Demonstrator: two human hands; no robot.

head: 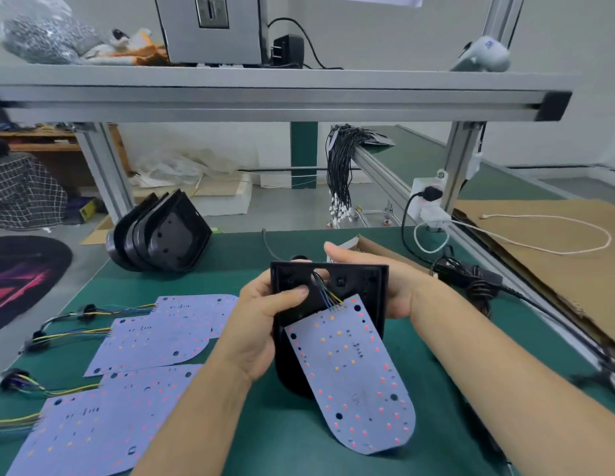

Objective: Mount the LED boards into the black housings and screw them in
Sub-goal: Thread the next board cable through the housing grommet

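I hold a black housing [354, 280] upright above the green table. My left hand [261, 324] grips its left edge with the thumb inside. My right hand [378, 280] holds its right side from behind. A pale LED board [350, 376] with red and orange dots hangs out of the housing toward me, tied to it by thin coloured wires [328, 297] that run through a hole at the top. Several more LED boards [151, 338] with wire tails lie flat on the left of the table. A stack of empty black housings [161, 231] leans at the far left edge.
A cardboard box [378, 247] sits just behind my right hand. A black power cable and adapter [471, 273] lie at the right. A bundle of black wires [340, 173] hangs from an aluminium rail. An aluminium frame shelf [264, 97] spans overhead. Brown cardboard [546, 255] covers the right bench.
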